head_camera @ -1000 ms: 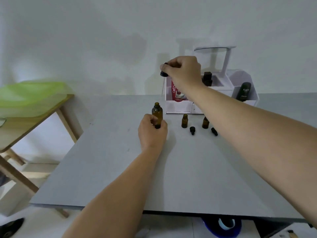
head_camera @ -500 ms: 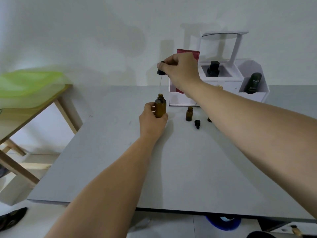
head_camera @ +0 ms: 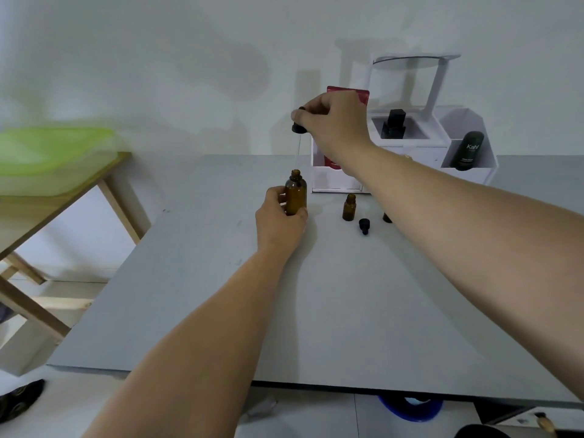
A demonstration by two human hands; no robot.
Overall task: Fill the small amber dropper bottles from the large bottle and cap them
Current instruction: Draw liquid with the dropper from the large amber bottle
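The large bottle [head_camera: 296,196] is held upright on the grey table [head_camera: 316,311], its long axis vertical and its uncapped mouth pointing straight up. Its lower body is gripped by the left hand [head_camera: 278,218], fingers and thumb curled round it. Above and almost in line with the mouth, a dropper [head_camera: 298,127] is pinched by its black cap in the right hand [head_camera: 335,121]; the faint glass stem hangs straight down, its tip apart from the mouth.

To the right, apart from the large bottle, a small bottle [head_camera: 349,207] stands upright and uncapped, with a loose cap [head_camera: 364,225] lying near it. A white organiser [head_camera: 410,147] stands just behind them at the far edge. A broad stretch of tabletop lies between the bottles and the near edge, and more toward the left edge, beyond which a wooden side table [head_camera: 63,197] is seen.
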